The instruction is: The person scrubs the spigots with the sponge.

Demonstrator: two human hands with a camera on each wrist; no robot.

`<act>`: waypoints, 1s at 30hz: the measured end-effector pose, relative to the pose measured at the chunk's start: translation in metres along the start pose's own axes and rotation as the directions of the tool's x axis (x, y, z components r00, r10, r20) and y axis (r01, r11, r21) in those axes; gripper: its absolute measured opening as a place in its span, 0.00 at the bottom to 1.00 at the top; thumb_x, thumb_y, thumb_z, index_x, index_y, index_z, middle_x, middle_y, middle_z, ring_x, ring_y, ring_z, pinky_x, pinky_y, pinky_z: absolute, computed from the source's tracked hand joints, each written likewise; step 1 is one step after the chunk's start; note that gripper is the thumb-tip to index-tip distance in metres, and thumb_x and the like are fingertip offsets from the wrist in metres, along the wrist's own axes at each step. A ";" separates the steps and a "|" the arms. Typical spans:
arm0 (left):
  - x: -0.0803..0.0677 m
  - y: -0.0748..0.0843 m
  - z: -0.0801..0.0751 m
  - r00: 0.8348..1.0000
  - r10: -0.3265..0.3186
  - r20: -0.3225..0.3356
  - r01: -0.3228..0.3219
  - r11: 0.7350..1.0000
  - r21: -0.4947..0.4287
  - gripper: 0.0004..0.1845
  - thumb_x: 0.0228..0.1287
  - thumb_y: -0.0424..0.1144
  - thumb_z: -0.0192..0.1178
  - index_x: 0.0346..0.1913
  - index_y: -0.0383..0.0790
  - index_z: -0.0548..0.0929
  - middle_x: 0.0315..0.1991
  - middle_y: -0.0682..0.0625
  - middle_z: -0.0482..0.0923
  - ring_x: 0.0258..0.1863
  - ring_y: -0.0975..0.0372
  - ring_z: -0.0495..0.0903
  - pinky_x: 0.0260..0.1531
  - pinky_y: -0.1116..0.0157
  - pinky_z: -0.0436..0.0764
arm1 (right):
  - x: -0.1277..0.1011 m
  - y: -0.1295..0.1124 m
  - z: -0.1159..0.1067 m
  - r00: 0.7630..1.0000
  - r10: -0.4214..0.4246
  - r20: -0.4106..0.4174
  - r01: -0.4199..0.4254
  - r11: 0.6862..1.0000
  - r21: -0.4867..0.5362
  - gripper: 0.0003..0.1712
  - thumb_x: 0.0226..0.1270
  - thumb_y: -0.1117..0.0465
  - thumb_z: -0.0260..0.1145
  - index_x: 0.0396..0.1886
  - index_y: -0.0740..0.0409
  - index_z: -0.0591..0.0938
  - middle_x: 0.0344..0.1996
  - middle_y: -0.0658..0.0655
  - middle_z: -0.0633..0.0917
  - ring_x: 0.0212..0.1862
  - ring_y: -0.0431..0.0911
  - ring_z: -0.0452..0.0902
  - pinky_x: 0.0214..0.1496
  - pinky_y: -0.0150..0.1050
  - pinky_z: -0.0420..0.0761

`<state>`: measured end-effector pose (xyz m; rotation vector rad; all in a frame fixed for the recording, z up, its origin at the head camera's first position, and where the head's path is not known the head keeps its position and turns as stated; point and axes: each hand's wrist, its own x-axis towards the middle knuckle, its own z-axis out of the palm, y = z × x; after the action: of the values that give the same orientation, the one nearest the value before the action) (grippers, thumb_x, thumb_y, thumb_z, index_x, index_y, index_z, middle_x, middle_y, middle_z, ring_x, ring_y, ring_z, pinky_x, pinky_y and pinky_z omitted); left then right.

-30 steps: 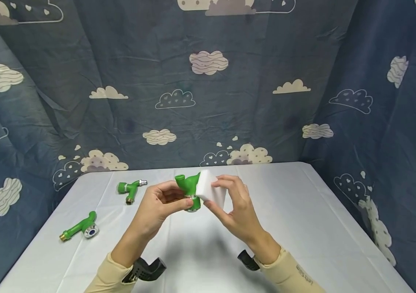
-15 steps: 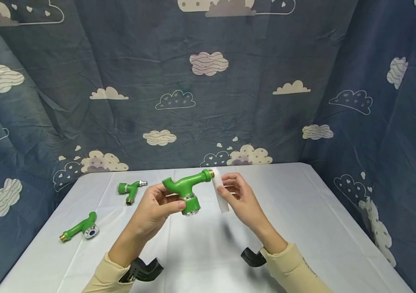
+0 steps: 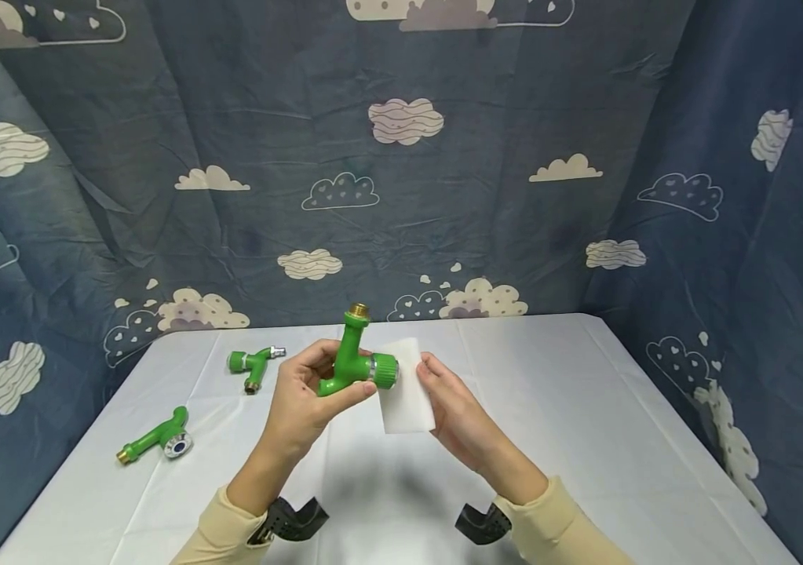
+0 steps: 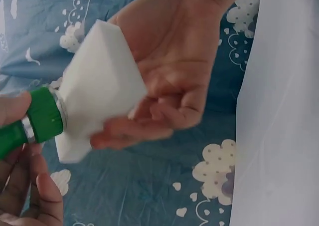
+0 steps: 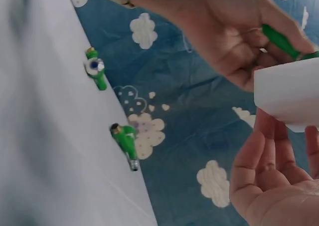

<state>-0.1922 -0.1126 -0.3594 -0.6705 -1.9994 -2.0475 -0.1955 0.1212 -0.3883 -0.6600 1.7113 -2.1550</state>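
Note:
A green tap (image 3: 349, 353) with a brass threaded end is in my left hand (image 3: 302, 400), gripped between thumb and fingers; its brass end points up. The tap's ridged green knob (image 4: 46, 113) faces right, against a white sponge block (image 3: 406, 396). My right hand (image 3: 461, 420) holds the sponge from its right side, with fingers (image 4: 134, 131) along the back of it in the left wrist view. In the right wrist view the sponge (image 5: 286, 94) hides most of the tap.
Two more green taps lie at the left of the white table (image 3: 585, 439): one with a silver nozzle (image 3: 253, 367), the other with a round chrome knob face (image 3: 161, 438). A dark blue cloud-patterned curtain (image 3: 443, 220) hangs behind and along both sides.
My left hand has turned the tap so its brass end, which pointed right, now points up. The sponge has shifted from that brass end to the knob, its broad face now showing.

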 end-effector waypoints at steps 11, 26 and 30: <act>0.004 -0.001 0.002 0.983 -0.158 -0.093 0.154 0.987 -0.053 0.23 0.61 0.24 0.76 0.58 0.25 0.83 0.50 0.49 0.84 0.44 0.64 0.88 0.49 0.67 0.90 | -0.008 -0.012 0.008 0.781 -0.613 -0.115 0.361 0.594 -0.719 0.22 0.71 0.65 0.73 0.61 0.55 0.78 0.56 0.54 0.84 0.56 0.46 0.81 0.52 0.39 0.83; -0.002 0.003 -0.002 0.993 -0.030 0.117 0.048 0.987 -0.152 0.21 0.71 0.25 0.66 0.65 0.30 0.78 0.58 0.48 0.81 0.53 0.62 0.88 0.53 0.59 0.91 | 0.000 -0.011 -0.016 0.704 -0.689 -0.173 0.255 0.472 -0.844 0.23 0.68 0.65 0.75 0.60 0.58 0.81 0.54 0.56 0.86 0.52 0.48 0.81 0.51 0.38 0.78; 0.001 0.001 -0.004 0.985 0.047 0.168 -0.049 0.999 0.007 0.21 0.71 0.24 0.67 0.65 0.32 0.79 0.58 0.42 0.81 0.51 0.62 0.90 0.48 0.56 0.93 | -0.006 -0.023 -0.014 0.645 -0.750 -0.149 0.322 0.443 -0.836 0.23 0.65 0.66 0.75 0.59 0.60 0.81 0.55 0.57 0.86 0.55 0.48 0.80 0.53 0.36 0.76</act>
<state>-0.1936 -0.1167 -0.3575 -0.9071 -2.0592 -2.0116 -0.1966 0.1411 -0.3692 -1.0619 3.1854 -1.9993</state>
